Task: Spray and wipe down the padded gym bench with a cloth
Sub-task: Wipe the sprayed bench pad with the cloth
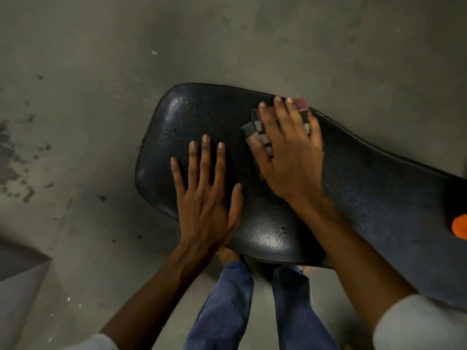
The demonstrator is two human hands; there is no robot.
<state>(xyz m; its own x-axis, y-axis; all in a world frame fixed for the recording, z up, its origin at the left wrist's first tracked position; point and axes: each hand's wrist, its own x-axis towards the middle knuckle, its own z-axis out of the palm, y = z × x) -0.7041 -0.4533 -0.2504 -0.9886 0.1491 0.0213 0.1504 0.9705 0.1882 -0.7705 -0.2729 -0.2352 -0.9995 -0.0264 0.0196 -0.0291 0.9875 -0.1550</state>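
Nearest the camera, two forearms in pale sleeves reach down past a pair of blue trouser legs toward the black padded bench, which runs from the centre off to the right edge over a grey concrete floor. The left hand lies flat and open on the near, rounded end of the bench, fingers spread, holding nothing. The right hand presses palm-down farther along the pad, near its far edge, its fingers laid flat over a checked cloth that shows at the fingertips and beside the thumb; the cloth lies pinned between that hand and the padding. An orange object sits on the bench at the right edge, too cropped to identify. The pad's surface shines in patches near its front edge.
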